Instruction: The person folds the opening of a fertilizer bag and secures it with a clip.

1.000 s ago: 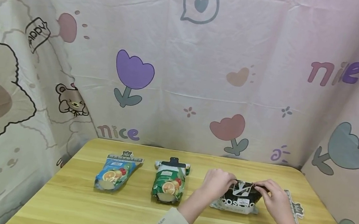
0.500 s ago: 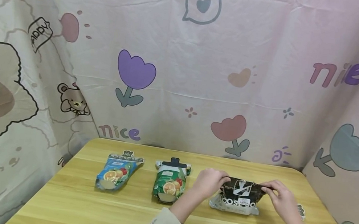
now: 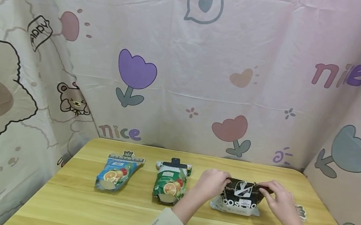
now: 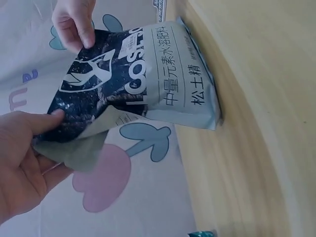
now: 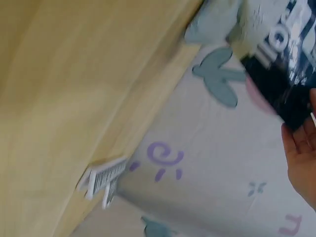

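A black and pale grey fertilizer bag (image 3: 242,199) stands on the table's right half, its top raised between both hands. My left hand (image 3: 210,184) pinches one upper corner; in the left wrist view its thumb lies on the black front, and a pale flap of the bag (image 4: 81,150) hangs over the fingers. The opposite upper corner is pinched by my right hand (image 3: 279,200), also seen in the right wrist view (image 5: 302,165). Beside the right hand lies a white sealing clip (image 3: 301,213), mostly hidden by that hand in the head view.
To the left lie a blue pouch (image 3: 115,176) with a piano-patterned clip (image 3: 126,159) and a green pouch (image 3: 170,185) with a black clip (image 3: 175,165). A printed curtain (image 3: 188,69) hangs behind and beside the wooden table (image 3: 91,209).
Both hands first spread apart, stretching the bag's top wider and showing more of its front. Since half a second ago, the right hand has come slightly back inward. The pouches stay put.
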Demonstrator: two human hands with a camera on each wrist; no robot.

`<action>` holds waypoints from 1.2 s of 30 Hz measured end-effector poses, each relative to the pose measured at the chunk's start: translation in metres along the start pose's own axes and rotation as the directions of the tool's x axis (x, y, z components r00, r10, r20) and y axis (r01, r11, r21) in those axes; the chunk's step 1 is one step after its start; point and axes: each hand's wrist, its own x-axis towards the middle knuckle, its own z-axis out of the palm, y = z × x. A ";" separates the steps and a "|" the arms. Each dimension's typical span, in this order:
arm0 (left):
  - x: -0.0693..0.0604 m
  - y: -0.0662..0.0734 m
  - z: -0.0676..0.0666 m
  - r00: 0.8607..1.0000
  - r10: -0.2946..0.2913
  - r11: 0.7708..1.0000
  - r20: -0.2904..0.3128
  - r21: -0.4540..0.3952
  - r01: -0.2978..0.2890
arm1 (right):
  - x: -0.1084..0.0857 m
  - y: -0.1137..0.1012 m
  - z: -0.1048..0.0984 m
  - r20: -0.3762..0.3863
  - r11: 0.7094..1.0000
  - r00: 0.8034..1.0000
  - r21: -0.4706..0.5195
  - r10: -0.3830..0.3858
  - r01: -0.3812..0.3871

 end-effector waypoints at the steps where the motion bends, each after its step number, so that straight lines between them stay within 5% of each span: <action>1: 0.002 0.003 -0.001 1.000 0.004 0.999 0.011 0.037 -0.004 | 0.000 -0.003 0.002 0.001 1.000 1.000 0.017 -0.013 0.013; 5: 0.008 0.016 -0.004 0.998 0.021 0.981 0.051 0.190 -0.031 | 0.003 -0.017 0.010 0.000 0.998 1.000 0.055 -0.031 0.031; 10: 0.012 0.027 -0.002 0.998 0.033 0.960 0.051 0.275 -0.046 | 0.007 -0.034 0.015 0.055 0.998 0.998 0.053 -0.024 0.021; 20: 0.011 0.025 0.006 0.999 0.037 0.970 -0.011 0.239 -0.034 | 0.011 -0.037 0.018 0.051 0.998 0.998 0.043 -0.046 0.043; 26: 0.009 0.022 0.009 0.999 0.040 0.977 -0.002 0.209 -0.039 | 0.011 -0.035 0.018 0.073 0.989 0.997 0.147 -0.006 -0.005; 31: 0.008 0.019 0.013 0.992 0.076 0.987 -0.102 0.151 -0.060 | 0.012 -0.033 0.022 -0.037 0.975 0.997 0.214 -0.060 0.067; 36: 0.008 0.018 0.018 0.964 0.096 0.986 -0.246 0.154 -0.059 | 0.014 -0.035 0.029 -0.100 0.976 0.990 0.184 -0.100 0.117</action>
